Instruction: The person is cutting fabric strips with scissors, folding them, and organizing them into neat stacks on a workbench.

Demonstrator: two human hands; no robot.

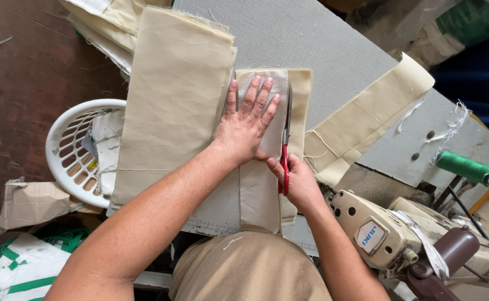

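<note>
Left hand [248, 125], fingers spread, presses a white template [270, 106] flat on cream fabric [258, 192]; right hand [295, 181], at 4 o'clock, grips red-handled scissors [285, 139]. Cut close along the template's edge.

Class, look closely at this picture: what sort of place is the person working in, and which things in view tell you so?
Most likely a sewing or tailoring workshop. An industrial sewing machine stands beside a green thread spool, the right hand holds red-handled scissors along a cream fabric strip that the left hand presses flat, and folded fabric lies alongside.
</note>
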